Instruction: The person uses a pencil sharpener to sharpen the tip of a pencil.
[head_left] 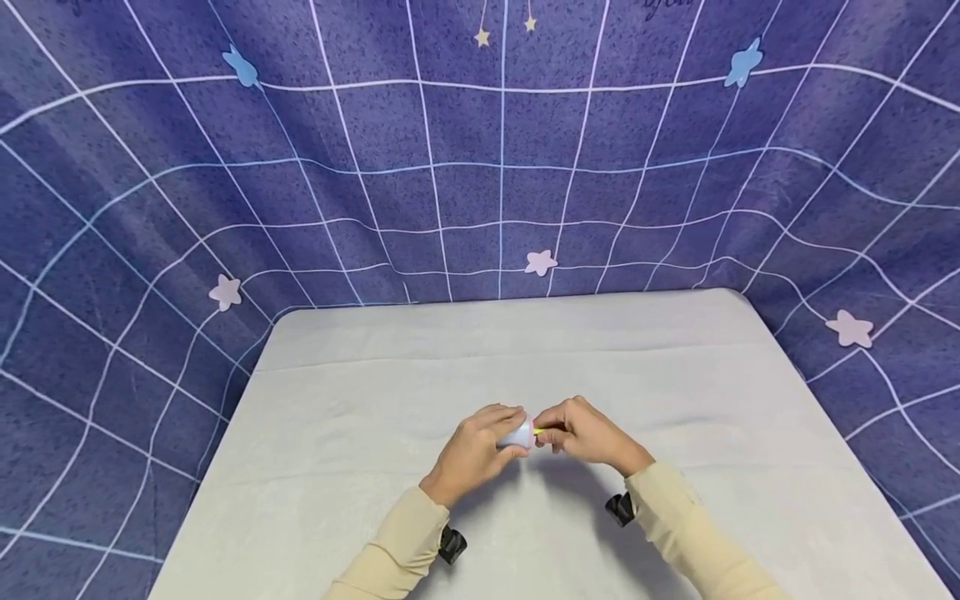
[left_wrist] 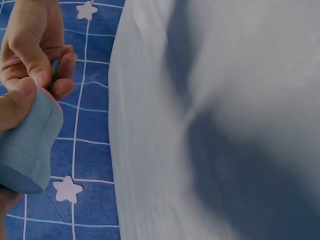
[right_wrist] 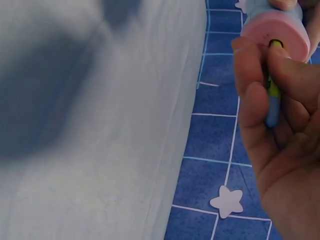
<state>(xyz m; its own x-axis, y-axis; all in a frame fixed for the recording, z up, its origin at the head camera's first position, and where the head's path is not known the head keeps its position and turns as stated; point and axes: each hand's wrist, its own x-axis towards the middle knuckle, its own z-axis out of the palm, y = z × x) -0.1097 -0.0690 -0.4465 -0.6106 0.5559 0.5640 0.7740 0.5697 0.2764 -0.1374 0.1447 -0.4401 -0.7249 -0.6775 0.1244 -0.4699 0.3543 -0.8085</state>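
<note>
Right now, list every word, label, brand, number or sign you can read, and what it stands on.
No text can be read in full.
Patterned blue fabric, top edge: dark lettering, cut off by the frame, unreadable.
Yellow-green and blue stick: dark marks, too small to make out.
Blue-and-pink object: no readable text.

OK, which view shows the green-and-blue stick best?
The right wrist view: most of the stick shows in the right hand, green part and blue tip, reaching the pink end of the blue container. The head view shows only a small yellow-green bit; the left wrist view, a dark green sliver, the rest hidden.
</note>
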